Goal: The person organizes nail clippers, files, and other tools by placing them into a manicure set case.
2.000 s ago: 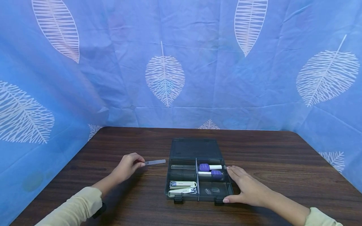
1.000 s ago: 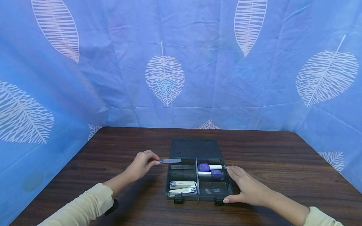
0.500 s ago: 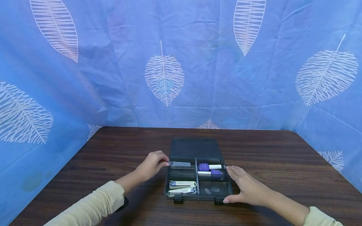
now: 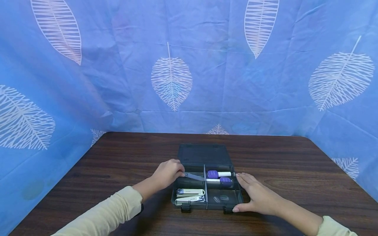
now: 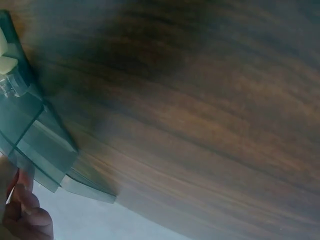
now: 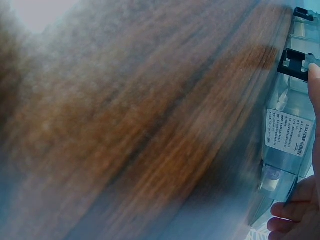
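Observation:
My left hand point(image 4: 169, 173) pinches one end of a slim pale nail file point(image 4: 195, 177), tilted inside the upper left part of a dark see-through divided box point(image 4: 205, 154). The box lid lies back, away from me. My right hand point(image 4: 260, 197) rests along the box's right side, fingers straight and thumb by a front latch point(image 4: 228, 209). In the front left compartment lie two nail clippers point(image 4: 190, 192). Two purple nail polish bottles point(image 4: 214, 174) lie at the back right, with small clear nail tips point(image 4: 224, 198) in front of them. Left fingers point(image 5: 37, 217) partly show in the left wrist view.
The box stands on a dark wood table point(image 4: 118, 154). Behind and beside the table hangs a blue cloth point(image 4: 206, 82) with white leaf prints. A white printed label point(image 6: 288, 132) is on the box's side in the right wrist view.
My left hand has carried the nail file rightward from beside the box into its left side, and the file's far end has dipped. The right hand has stayed at the box.

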`<state>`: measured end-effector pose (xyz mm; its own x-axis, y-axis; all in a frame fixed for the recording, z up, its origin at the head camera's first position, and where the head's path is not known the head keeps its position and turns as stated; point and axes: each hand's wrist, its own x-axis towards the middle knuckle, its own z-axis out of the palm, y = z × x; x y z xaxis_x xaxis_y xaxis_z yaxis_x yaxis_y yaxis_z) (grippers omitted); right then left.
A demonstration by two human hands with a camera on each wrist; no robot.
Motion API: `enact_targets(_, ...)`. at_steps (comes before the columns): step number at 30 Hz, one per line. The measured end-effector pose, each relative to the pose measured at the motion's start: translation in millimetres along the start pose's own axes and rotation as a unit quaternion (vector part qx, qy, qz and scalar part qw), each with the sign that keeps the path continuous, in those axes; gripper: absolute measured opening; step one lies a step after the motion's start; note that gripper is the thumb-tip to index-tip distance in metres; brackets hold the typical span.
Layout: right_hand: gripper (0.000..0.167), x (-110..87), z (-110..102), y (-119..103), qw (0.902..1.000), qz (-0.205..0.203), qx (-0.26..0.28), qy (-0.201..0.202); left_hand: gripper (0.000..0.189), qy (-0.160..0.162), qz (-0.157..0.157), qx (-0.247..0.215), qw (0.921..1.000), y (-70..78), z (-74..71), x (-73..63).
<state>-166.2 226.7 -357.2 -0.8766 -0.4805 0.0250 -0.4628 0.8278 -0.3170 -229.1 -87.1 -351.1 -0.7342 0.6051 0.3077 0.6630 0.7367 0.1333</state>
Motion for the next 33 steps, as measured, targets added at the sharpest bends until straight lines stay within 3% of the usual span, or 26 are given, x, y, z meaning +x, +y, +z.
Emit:
enact_targets(8, 0.107, 0.1, 0, 0, 1.0, 0.0, -0.004, 0.002, 0.008, -0.066, -0.022, -0.001, 0.9976, -1.5, -1.9, 7.5)
enact_targets(15, 0.107, -0.7, 0, -1, 1.0, -0.001, -0.007, 0.002, 0.018, -0.146, -0.057, 0.015, 0.9875, 3.0, -4.3, 19.1)
enact_targets(18, 0.107, -0.6, 0, -2, 1.0, -0.001, -0.006, 0.002, 0.02, -0.159, -0.066, 0.025, 0.9847, 3.8, -3.7, 20.9)
enact_targets(24, 0.107, 0.4, 1, -1, 1.0, 0.003, -0.003, 0.0, 0.018, -0.146, -0.067, 0.012, 0.9869, 1.6, -3.2, 18.3)
enact_targets(29, 0.108, 1.0, 1, -1, 1.0, 0.001, -0.003, 0.0, 0.007, -0.103, -0.061, -0.017, 0.9927, -1.7, -3.5, 13.2)
enact_targets(33, 0.107, 0.8, 1, -1, 1.0, 0.0, 0.0, 0.0, 0.011, -0.057, -0.057, -0.027, 0.9964, -2.6, -4.5, 7.4)
